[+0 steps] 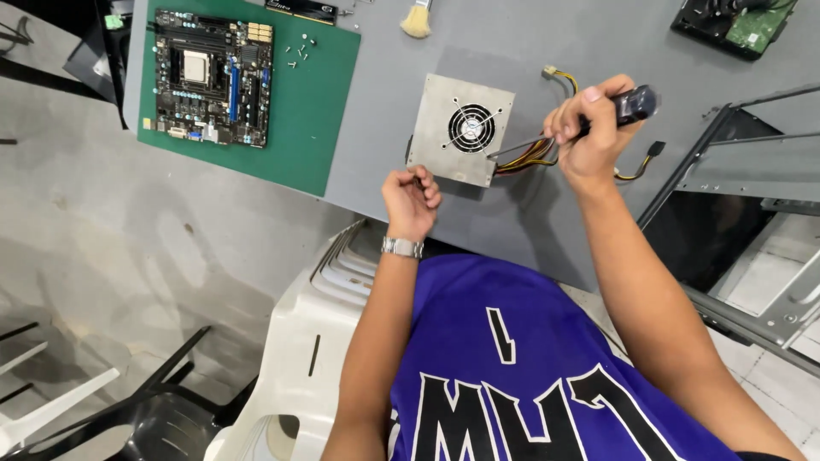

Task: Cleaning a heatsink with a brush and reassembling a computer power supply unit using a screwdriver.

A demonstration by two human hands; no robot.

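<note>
Motherboard (213, 75) left of power supply (461, 128)

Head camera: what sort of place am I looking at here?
Most likely a computer repair bench. A power supply box with a fan lies on the grey table, a bare circuit board rests on a green mat, and the right hand holds a screwdriver.

One camera only, worn on my head, facing steeply down over my chest and both forearms. It sits close to my body; the grey worktop (478, 205) fills the upper frame at arm's reach, with floor at left and an open metal case (752, 213) at right. No second view is available.
</note>
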